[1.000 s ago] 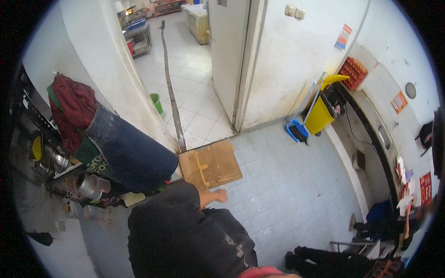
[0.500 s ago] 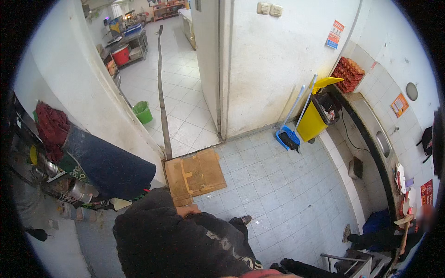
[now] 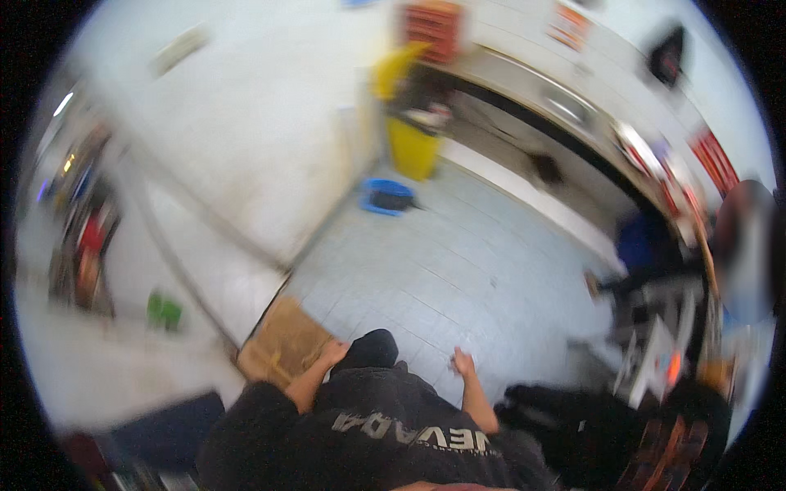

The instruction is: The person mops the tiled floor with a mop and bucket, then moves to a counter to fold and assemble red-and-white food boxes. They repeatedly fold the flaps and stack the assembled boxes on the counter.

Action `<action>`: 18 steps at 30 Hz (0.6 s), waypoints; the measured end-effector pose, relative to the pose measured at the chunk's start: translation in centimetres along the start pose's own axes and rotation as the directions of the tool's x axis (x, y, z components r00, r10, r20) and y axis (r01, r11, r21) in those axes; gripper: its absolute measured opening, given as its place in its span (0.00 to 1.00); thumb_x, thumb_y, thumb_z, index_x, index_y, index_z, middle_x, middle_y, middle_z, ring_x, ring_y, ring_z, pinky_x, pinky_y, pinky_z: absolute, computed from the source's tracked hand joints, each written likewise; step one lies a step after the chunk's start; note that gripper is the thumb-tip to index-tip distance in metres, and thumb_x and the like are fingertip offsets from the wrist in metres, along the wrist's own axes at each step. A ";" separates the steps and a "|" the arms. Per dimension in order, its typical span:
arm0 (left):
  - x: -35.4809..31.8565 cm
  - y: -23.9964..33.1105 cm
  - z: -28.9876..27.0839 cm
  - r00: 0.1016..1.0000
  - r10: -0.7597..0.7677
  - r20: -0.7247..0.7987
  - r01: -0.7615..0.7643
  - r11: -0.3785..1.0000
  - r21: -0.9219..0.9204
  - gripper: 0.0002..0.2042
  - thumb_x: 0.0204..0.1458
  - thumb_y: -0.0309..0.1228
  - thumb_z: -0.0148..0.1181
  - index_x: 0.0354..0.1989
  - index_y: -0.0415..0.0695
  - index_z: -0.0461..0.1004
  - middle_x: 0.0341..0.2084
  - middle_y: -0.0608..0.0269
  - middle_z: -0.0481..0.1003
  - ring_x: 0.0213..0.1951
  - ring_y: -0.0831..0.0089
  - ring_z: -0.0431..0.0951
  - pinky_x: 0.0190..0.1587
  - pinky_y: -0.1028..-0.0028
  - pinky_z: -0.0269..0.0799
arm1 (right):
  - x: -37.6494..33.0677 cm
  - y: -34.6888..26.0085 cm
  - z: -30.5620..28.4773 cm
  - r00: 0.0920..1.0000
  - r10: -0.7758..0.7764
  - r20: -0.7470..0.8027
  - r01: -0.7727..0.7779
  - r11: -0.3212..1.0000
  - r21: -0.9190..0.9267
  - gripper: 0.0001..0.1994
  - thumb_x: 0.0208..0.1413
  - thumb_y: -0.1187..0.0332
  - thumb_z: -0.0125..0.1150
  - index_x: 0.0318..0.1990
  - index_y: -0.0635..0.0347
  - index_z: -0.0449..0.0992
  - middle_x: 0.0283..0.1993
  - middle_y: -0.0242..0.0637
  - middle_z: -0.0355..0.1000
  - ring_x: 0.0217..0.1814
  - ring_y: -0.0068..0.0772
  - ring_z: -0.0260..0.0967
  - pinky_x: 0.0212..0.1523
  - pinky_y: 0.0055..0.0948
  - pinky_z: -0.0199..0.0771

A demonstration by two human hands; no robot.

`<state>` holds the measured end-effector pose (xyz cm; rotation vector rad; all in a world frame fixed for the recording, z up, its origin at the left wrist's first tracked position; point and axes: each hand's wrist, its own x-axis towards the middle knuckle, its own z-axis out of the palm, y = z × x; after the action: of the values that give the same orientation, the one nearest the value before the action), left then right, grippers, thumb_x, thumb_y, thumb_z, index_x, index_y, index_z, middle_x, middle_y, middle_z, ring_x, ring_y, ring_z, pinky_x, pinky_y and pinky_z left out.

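Note:
My left hand [image 3: 332,353] hangs in front of me at the left, above the edge of a flat brown cardboard sheet [image 3: 274,340] on the floor. My right hand [image 3: 463,362] hangs to the right over the pale blue floor tiles. No object shows in either hand, but motion smears the fingers, and I cannot tell whether they are open or closed. Both arms stay close beside my dark shirt, and neither hand visibly touches anything.
A yellow bin [image 3: 409,151] with its lid up stands near the counter [image 3: 524,74], beside a blue dustpan [image 3: 388,197]. Red egg trays [image 3: 431,31] sit at the counter's far end. Another person [image 3: 749,245] is at the right, near metal frames. A doorway opens at left.
My view has turned to the right, so the doorway and cardboard sit further left. Both my hands are now in view; the right one was not seen before. The picture has become blurred.

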<state>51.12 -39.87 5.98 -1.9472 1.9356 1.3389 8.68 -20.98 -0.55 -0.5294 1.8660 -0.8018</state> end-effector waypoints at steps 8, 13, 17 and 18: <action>6.0 11.7 -4.7 0.847 -0.174 0.502 0.159 0.985 0.072 0.31 0.56 0.53 0.53 0.54 0.33 0.73 0.44 0.40 0.78 0.48 0.54 0.79 0.49 0.59 0.74 | 4.6 -4.1 -5.3 0.966 -0.160 -0.201 0.074 0.923 -0.378 0.26 0.50 0.44 0.64 0.28 0.65 0.82 0.32 0.51 0.80 0.37 0.49 0.78 0.43 0.39 0.77; 17.3 20.9 -5.1 0.730 -0.279 0.624 0.244 0.959 0.143 0.32 0.56 0.53 0.54 0.56 0.34 0.71 0.45 0.40 0.77 0.47 0.54 0.79 0.48 0.59 0.75 | 2.5 -1.8 -7.5 0.844 0.532 -0.075 -0.536 0.843 -0.050 0.34 0.54 0.39 0.55 0.45 0.68 0.79 0.52 0.59 0.74 0.47 0.55 0.76 0.52 0.44 0.74; 25.1 31.5 -1.0 0.554 -0.405 0.728 0.491 0.864 0.107 0.33 0.56 0.54 0.54 0.59 0.35 0.69 0.45 0.41 0.76 0.46 0.54 0.79 0.47 0.58 0.75 | -0.2 2.0 -6.4 0.654 0.745 0.134 -0.697 0.523 0.491 0.35 0.62 0.39 0.49 0.45 0.72 0.80 0.39 0.48 0.80 0.37 0.44 0.77 0.41 0.46 0.76; 27.3 34.6 -0.4 0.498 -0.453 0.739 0.585 0.805 0.099 0.33 0.56 0.54 0.54 0.59 0.35 0.69 0.45 0.41 0.76 0.45 0.54 0.79 0.47 0.58 0.75 | 0.4 1.5 -6.4 0.650 0.735 0.191 -0.696 0.477 0.536 0.35 0.62 0.39 0.49 0.46 0.72 0.80 0.39 0.47 0.80 0.37 0.43 0.77 0.41 0.46 0.76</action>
<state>17.03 -67.79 6.80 -1.4567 0.7693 1.7222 2.71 -18.36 -0.09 0.6754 1.5530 -0.7228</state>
